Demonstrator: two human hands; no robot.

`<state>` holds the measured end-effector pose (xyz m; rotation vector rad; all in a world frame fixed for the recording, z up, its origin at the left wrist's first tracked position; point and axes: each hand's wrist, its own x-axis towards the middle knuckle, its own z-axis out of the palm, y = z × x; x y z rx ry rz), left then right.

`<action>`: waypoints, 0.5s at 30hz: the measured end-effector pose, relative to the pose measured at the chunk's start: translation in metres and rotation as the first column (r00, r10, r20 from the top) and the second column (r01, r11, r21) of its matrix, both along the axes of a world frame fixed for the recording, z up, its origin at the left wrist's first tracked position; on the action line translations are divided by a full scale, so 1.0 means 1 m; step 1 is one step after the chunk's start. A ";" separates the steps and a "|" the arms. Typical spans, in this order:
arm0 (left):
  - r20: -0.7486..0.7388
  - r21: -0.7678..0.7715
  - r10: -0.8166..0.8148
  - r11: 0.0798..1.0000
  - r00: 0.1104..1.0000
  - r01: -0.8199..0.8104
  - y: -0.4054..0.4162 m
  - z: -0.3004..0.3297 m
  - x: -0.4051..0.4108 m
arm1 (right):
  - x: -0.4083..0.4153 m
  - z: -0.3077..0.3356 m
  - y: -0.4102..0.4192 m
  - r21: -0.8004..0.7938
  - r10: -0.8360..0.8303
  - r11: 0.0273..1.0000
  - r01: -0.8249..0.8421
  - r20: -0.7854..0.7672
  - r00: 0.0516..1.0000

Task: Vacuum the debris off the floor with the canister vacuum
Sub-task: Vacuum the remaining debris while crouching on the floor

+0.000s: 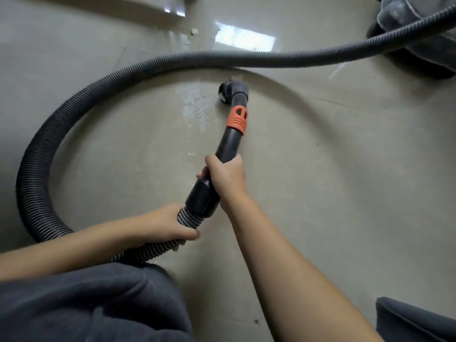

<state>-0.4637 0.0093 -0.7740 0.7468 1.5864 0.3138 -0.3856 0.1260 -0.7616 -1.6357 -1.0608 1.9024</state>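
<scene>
On wand and hose, both hands' grips wrap.

One vacuum, two hands, one patch of debris

One ribbed hose, one rigid wand with one orange collar and one nozzle, one dusty canister; one left hand, one right hand; one whitish debris patch on one floor.

Unfinished interior: bare, dusty concrete floor, plaster smears.
</scene>
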 end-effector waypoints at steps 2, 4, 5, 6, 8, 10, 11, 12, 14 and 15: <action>0.003 0.048 0.083 0.995 0.997 -0.084 -0.009 -0.004 -0.003 | -0.009 -0.002 -0.003 0.031 0.048 0.998 -0.048 0.008 0.999; 0.010 0.080 0.095 0.992 0.995 -0.096 -0.005 -0.010 0.001 | -0.002 -0.007 -0.001 0.075 -0.028 0.997 0.024 0.050 0.998; 0.021 0.094 0.077 0.993 0.997 -0.078 0.000 -0.013 0.004 | 0.005 -0.009 0.002 0.091 -0.094 0.992 0.088 0.061 0.994; 0.039 0.106 0.058 0.992 0.998 -0.061 0.004 -0.015 0.007 | 0.012 -0.012 0.005 0.102 -0.150 0.984 0.143 0.067 0.986; 0.065 0.111 0.031 0.993 0.997 -0.038 0.013 -0.020 0.011 | 0.022 -0.014 0.013 0.124 -0.190 0.976 0.180 0.077 0.979; 0.078 0.096 0.092 0.990 0.993 -0.099 0.013 -0.023 0.012 | 0.016 -0.014 0.018 0.134 -0.113 0.986 0.101 0.087 0.990; 0.086 0.090 0.151 0.983 0.985 -0.158 0.009 -0.024 0.012 | 0.006 -0.014 0.018 0.127 -0.038 0.992 0.026 0.091 0.995; 0.093 0.087 0.216 0.971 0.972 -0.224 0.006 -0.024 0.012 | -0.006 -0.014 0.019 0.124 0.048 0.990 -0.059 0.093 0.994; 0.085 0.078 0.359 0.928 0.930 -0.365 0.001 -0.025 0.008 | -0.034 -0.012 0.018 0.124 0.242 0.959 -0.253 0.103 0.965; 0.072 0.074 0.419 0.903 0.905 -0.424 -0.001 -0.025 0.006 | -0.046 -0.010 0.019 0.126 0.330 0.931 -0.343 0.117 0.937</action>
